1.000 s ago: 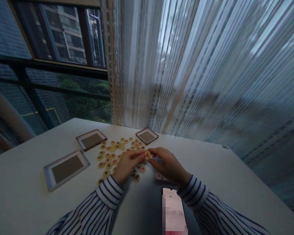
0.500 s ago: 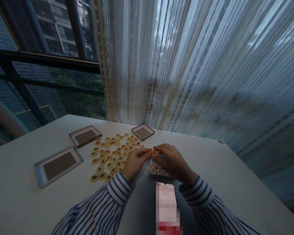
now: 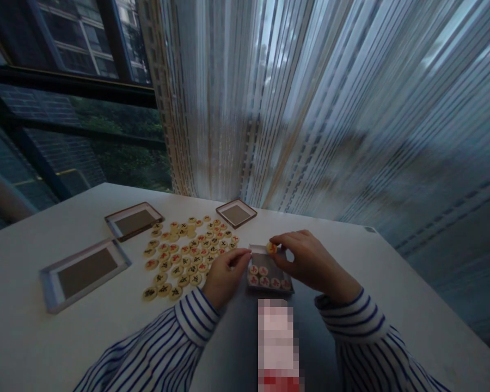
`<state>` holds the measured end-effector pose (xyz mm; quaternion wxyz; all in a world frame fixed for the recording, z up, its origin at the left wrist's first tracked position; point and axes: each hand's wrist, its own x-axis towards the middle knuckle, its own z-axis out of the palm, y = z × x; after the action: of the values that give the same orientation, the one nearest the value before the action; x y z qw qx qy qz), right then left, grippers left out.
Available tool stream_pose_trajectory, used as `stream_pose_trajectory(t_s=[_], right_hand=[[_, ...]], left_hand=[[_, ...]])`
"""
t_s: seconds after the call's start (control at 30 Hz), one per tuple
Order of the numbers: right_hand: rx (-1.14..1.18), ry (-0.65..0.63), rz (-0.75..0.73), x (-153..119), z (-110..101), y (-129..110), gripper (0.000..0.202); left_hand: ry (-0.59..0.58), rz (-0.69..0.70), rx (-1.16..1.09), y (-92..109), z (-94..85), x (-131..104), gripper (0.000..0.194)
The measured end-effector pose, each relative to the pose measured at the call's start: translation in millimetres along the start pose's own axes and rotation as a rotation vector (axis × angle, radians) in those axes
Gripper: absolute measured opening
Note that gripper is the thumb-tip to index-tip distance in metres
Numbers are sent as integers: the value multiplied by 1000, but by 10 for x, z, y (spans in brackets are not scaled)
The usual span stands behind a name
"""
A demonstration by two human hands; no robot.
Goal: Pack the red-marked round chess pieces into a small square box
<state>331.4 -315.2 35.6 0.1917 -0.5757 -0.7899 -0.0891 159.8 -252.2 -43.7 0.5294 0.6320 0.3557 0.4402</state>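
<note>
A Chinese chess piece (image 3: 271,247) with a red character is pinched between the thumb and fingers of my right hand (image 3: 310,264), over the far side of a small open box (image 3: 265,292). In that box several round pieces with red characters lie in rows toward the near side. My left hand (image 3: 227,276) is closed, thumb and forefinger together at the box's far left corner. Left of it, many loose Chinese chess pieces (image 3: 173,258), marked in red or black, are spread over the white table (image 3: 106,337).
Two shallow open trays, a bluish-grey one (image 3: 85,275) and a brown-rimmed one (image 3: 134,220), lie at the left. Another brown-rimmed tray (image 3: 236,213) sits at the back. A phone (image 3: 277,337), its screen blurred, lies near me. String curtains (image 3: 237,109) hang beyond the table.
My right hand has moved right, away from my left fingertips, with the piece now in its grip alone. More of the box's inside shows. The view has shifted slightly.
</note>
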Motion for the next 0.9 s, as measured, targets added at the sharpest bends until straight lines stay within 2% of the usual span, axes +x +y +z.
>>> stream_pose_trajectory(t_s=[0.17,0.33,0.57,0.73,0.9], right_hand=[[-57,-95,32,-45,20,143,21],[-53,-152,38,-55,56,200,21],[-40,-238,31,-59,100,202,18],[-38,-298,50,-66,152,201,17],[-51,-456,74,-56,200,183,17]], left_hand=[[3,53,183,-90,22,-38,26],[27,53,225,-76,30,-45,29],[2,47,251,-76,15,-46,31],[-14,95,327,-118,8,-52,32],[-17,166,400,-169,21,-57,31]])
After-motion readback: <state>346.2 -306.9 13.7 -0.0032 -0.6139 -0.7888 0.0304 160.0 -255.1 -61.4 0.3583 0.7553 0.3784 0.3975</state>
